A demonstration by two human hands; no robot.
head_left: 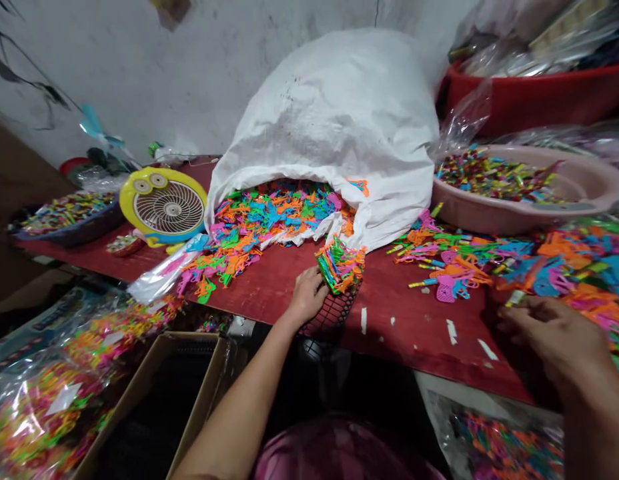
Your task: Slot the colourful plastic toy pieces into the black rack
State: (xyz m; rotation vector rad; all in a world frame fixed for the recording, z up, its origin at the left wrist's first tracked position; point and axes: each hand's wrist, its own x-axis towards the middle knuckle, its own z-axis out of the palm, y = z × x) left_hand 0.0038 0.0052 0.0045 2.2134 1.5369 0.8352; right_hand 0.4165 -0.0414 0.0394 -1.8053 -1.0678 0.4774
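My left hand [309, 293] is closed around the near side of a bunch of small plastic toys [341, 265] in green, orange, pink and blue. Directly under the bunch is a black wire mesh [330, 315] at the table's front edge. At the right, my right hand [559, 333] pinches a small yellow-and-white wrapped tube [515, 298] between thumb and finger. Beside it lies a heap of toy guns [549, 267] of flat bright plastic, some with similar tubes on them. More loose toys [284, 210] spill from the mouth of a big white sack [339, 113].
The red table [284, 267] also carries a pink basin [489, 217] of small wrapped tubes, a yellow fan [169, 208] and a dark tray [74, 230] of tubes. Below on the left are a cardboard box [134, 393] and clear bags of toys [44, 413].
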